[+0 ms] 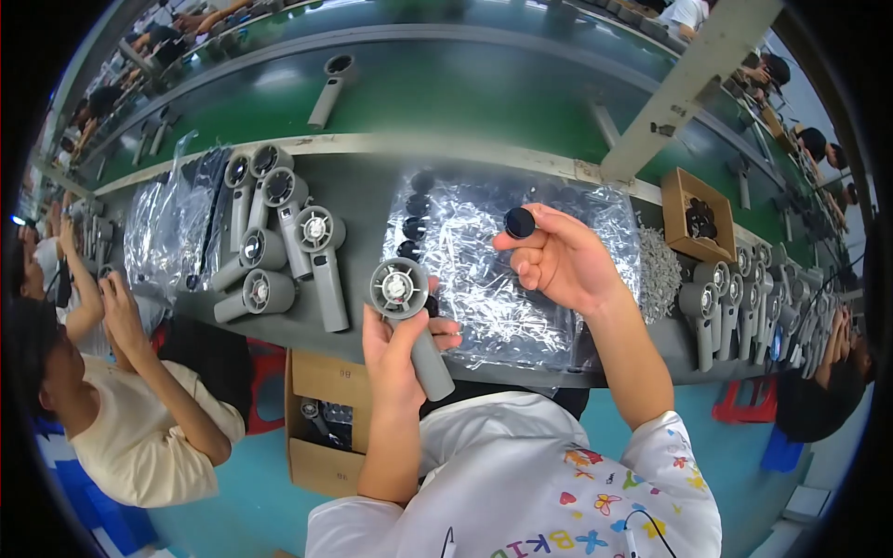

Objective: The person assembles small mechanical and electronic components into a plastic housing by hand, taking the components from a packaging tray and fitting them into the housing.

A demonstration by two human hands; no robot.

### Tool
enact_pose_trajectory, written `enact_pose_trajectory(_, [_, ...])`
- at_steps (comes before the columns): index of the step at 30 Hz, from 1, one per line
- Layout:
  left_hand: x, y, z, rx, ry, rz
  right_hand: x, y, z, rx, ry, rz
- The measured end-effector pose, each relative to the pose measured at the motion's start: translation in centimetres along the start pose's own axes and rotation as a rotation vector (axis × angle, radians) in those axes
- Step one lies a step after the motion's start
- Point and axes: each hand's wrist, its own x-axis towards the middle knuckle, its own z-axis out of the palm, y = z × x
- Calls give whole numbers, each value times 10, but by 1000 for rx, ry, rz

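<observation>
A grey handheld fan is gripped in my left hand, its round head pointing up and its handle slanting down to the right. The hub inside the head looks pale, with a small reddish spot in it. Between thumb and fingers of my right hand is a small round black cap, held up apart from the fan. Below that hand lies a clear plastic sheet with rows of similar black caps along its left side. Glare hides part of what it covers.
Several grey fans lie at the left, beside plastic bags. At right are small grey parts, a cardboard box of black pieces and more fans. A conveyor runs behind; a co-worker sits at left.
</observation>
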Motion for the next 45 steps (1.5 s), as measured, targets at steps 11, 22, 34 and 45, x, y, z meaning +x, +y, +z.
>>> enact_pose_trajectory(11, [0,-4,57,163,-182,-21,-24,-2,-4,-422,177,-312])
enact_pose_trajectory(22, [13,-26,90,43,-286,-173,-27,10,-2,-1035,215,-738])
enact_pose_trajectory(34, [14,-27,92,32,-226,-208,-27,8,1,-923,135,-664])
enact_pose_trajectory(45, [15,-18,86,30,-278,-286,-22,10,-10,-843,102,-589])
